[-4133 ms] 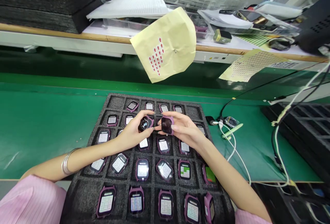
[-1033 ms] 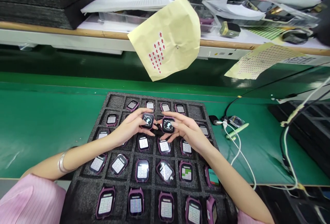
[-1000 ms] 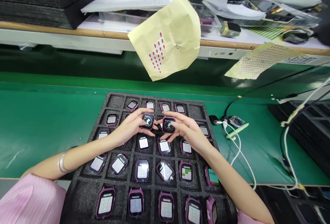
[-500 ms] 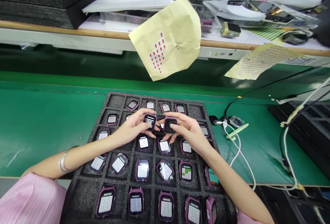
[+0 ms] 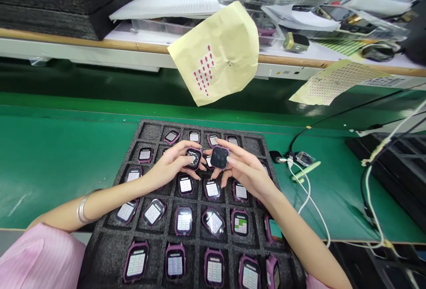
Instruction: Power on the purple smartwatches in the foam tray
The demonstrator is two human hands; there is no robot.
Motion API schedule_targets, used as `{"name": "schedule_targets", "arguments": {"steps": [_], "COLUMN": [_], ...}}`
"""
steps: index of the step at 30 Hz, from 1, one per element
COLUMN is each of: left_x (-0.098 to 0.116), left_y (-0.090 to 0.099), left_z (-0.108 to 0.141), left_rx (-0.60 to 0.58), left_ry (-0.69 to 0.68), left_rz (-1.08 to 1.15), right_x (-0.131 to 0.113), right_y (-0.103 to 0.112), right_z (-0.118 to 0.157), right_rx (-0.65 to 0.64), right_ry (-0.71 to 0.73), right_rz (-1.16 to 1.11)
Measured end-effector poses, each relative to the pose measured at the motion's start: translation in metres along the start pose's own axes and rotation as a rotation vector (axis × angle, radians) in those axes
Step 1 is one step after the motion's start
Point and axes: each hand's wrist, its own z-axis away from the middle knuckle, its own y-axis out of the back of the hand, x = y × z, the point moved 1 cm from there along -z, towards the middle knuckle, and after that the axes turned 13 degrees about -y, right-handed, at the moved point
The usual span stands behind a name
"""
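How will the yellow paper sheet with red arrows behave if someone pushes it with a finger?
The yellow paper sheet is probably floppy and very light: it hangs off the shelf edge with creases and a bent lower corner. A push would likely make it swing or bend rather than resist. It may also slide off easily, though what fastens it cannot be seen.

The green worktop [image 5: 56, 160] left of the foam tray [image 5: 103, 253] is open and gives free passage. Right of the tray, the white cable [image 5: 308, 195] and a pale green pen [image 5: 306, 168] lie in the way. Above the tray's far edge the yellow paper sheet [image 5: 229, 45] hangs low, so there is little room over there
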Motion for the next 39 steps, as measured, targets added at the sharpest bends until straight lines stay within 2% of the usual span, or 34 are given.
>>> {"name": "schedule_targets", "arguments": {"steps": [7,15,23,30,35,39], "left_x": [-0.0012,-0.0021,-0.0019,-0.0046,-0.0038,0.0006], "left_y": [-0.0011,-0.0008,0.001,0.0048,0.0067,0.0071], "left_z": [-0.0014,-0.0023,-0.0006,0.0032,0.0022,0.0046], "left_rx": [0.028,0.026,0.008,0.022,0.032,0.026], "left_ry": [0.001,-0.048,-0.013,0.006,0.019,0.04], "left_rz": [-0.025,-0.169,-0.35,-0.472,-0.465,-0.503], "right_x": [0.0016,0.0019,0.0006,-0.0005,-0.0021,-0.0008], "right_y": [0.0051,0.0046,0.0037,0.0015,0.0021,0.0018], "right_z": [-0.0015,0.0008,0.0004,0.0018,0.0011,0.0003], "right_rx": [0.034,-0.035,-0.061,0.004,0.04,0.028], "right_ry": [0.019,0.001,-0.01,0.009,0.031,0.066], "right_rz": [-0.027,-0.053,-0.089,-0.034,0.005,-0.009]}}
